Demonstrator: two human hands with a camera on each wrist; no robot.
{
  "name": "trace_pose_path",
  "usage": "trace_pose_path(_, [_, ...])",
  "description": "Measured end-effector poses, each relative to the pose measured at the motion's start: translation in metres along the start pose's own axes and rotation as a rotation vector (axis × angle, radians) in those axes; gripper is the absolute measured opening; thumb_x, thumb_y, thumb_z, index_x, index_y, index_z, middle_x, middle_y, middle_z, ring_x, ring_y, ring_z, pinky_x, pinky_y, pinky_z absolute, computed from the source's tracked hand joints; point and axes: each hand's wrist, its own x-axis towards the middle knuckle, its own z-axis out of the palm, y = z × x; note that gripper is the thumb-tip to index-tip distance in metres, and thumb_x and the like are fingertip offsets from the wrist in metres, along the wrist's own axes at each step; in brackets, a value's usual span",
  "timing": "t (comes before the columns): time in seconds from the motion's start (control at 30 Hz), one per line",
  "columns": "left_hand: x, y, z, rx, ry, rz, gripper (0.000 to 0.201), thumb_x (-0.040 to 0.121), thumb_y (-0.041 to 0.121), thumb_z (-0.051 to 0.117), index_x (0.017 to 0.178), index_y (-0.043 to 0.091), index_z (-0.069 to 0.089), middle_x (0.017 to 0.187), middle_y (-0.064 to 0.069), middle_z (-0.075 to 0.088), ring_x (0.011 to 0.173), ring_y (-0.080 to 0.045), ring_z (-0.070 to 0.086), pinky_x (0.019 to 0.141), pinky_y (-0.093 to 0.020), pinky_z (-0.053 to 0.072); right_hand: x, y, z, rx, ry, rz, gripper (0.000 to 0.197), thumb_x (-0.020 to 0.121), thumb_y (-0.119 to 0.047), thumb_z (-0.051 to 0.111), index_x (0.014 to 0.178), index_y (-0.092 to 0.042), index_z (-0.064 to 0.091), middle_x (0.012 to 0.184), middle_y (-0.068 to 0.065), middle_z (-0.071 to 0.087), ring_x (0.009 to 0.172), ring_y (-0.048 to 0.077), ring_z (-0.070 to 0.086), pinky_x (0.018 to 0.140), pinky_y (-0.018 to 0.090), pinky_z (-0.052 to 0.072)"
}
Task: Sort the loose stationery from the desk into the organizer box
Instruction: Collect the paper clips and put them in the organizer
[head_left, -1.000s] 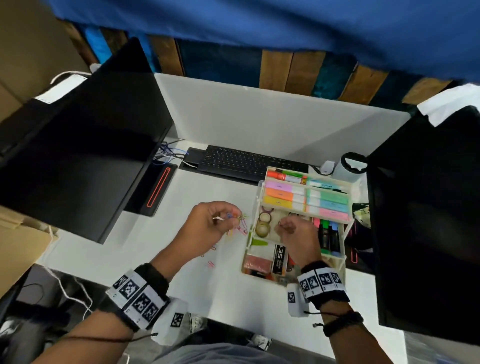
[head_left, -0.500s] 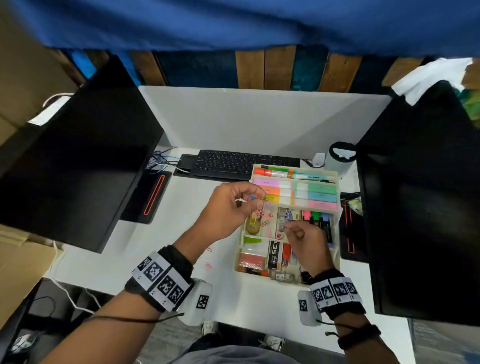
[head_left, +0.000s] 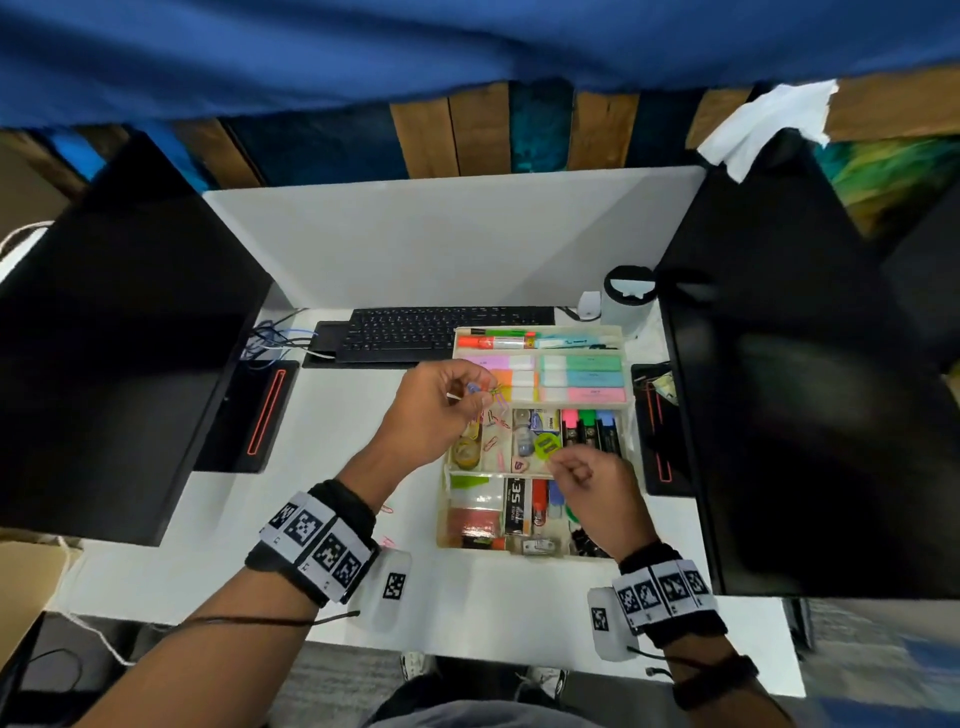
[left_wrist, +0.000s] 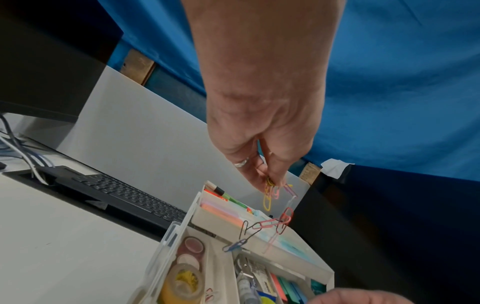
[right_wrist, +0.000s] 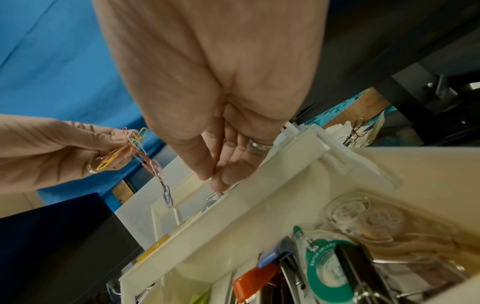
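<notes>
The left hand pinches a tangled bunch of coloured wire paper clips above the cream plastic organizer box; a linked chain dangles over its left-middle compartments. That chain could snag a divider or drop outside the box. The right hand, fingertips together over the box's middle, maybe nips something small; I cannot tell.

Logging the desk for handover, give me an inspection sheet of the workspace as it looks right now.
Surface: white desk, a few paper clips loose near the left wrist.
Job's things: organizer box open, compartments filled; chain of coloured paper clips dangling over it.
Clutter: keyboard, white cup, mouse.
Hands: left hand pinches the clip chain; right hand has fingertips pinched over the box, contents unclear.
Cables: bundle left of the keyboard.
Surroundings: dark monitors both sides, white partition, blue cloth above.
</notes>
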Motion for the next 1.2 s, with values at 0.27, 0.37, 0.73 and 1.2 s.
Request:
trace_pose_path(0.27, [0.007,-0.013,0.005,0.018,0.006,-0.091,0.011,0.089,0.006,0.078,0.095,0.016,0.078,0.09,0.0,0.077,0.07,0.0,0.065,0.067,-0.019,0.058,0.002,0.001,0.001,0.003,-0.021,0.008,0.014,0.095,-0.011,0.07,0.108,-0.013,0.075,0.089,-0.009,0.075,0.082,0.001,0.07,0.077,0.019,0.059])
trace_pose_path(0.37, [0.009,-0.019,0.01,0.046,0.009,-0.12,0.011,0.088,0.007,0.078,0.094,0.016,0.078,0.09,0.002,0.077,0.07,0.0,0.063,0.068,-0.018,0.057,0.003,0.0,0.002,0.006,-0.023,0.011,0.014,0.095,-0.011,0.07,0.108,-0.012,0.075,0.09,-0.008,0.075,0.083,0.001,0.07,0.078,0.021,0.059])
trace_pose_path(0.73, [0.014,-0.04,0.045,0.114,0.022,-0.248,0.018,0.088,0.003,0.077,0.081,0.019,0.072,0.085,0.005,0.073,0.076,-0.005,0.067,0.066,-0.001,0.047,0.008,-0.003,0.006,-0.025,-0.025,0.015,0.014,0.094,-0.012,0.072,0.107,-0.014,0.076,0.09,-0.008,0.076,0.082,0.0,0.071,0.078,0.026,0.062])
trace_pose_path(1.2, [-0.012,-0.059,0.04,-0.03,0.01,-0.133,0.024,0.097,0.001,0.062,0.105,0.02,0.074,0.102,0.003,0.076,0.093,-0.005,0.073,0.083,-0.021,0.06,0.007,-0.016,0.022,-0.024,-0.07,-0.003,0.01,0.095,-0.013,0.071,0.101,-0.017,0.077,0.082,-0.013,0.073,0.074,0.002,0.07,0.07,0.025,0.061])
